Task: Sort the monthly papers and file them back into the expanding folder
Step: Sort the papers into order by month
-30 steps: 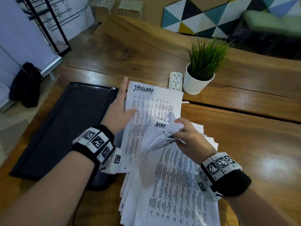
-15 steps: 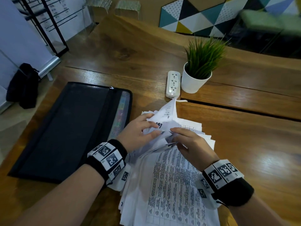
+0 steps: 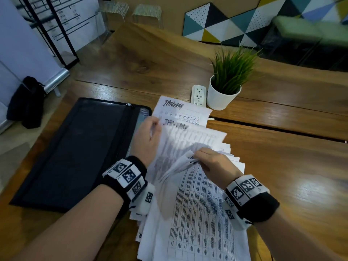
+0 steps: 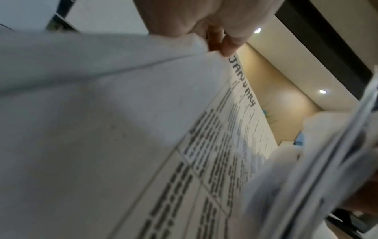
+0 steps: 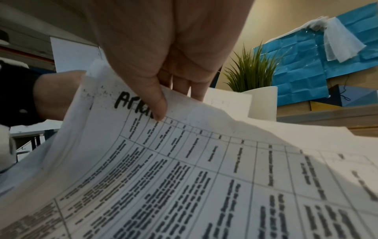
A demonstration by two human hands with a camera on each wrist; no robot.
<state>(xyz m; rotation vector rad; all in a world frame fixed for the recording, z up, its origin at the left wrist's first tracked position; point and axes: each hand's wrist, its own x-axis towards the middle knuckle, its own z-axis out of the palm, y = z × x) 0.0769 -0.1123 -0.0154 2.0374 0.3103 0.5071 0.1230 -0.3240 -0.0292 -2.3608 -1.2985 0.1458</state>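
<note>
A loose stack of printed papers (image 3: 197,213) lies on the wooden table (image 3: 282,166) in front of me. My left hand (image 3: 150,136) pinches the top left corner of a sheet headed JANUARY (image 3: 188,140) (image 4: 235,129), blurred and lifted above the stack. Beyond it another JANUARY sheet (image 3: 180,110) lies flat. My right hand (image 3: 211,161) (image 5: 161,90) pinches the lifted top edge of several sheets; the uppermost reads APRIL (image 5: 184,161). The black expanding folder (image 3: 75,153) lies flat to the left, unzipped along its right side.
A white power strip (image 3: 199,95) and a potted green plant (image 3: 226,85) stand just beyond the papers. A seam in the table runs right of the stack. A black bag (image 3: 26,102) sits on the floor at the left.
My left hand has pulled a JANUARY sheet out of the stack and carried it up and away, toward the JANUARY sheet lying at the back. My right hand stays on the lifted sheets.
</note>
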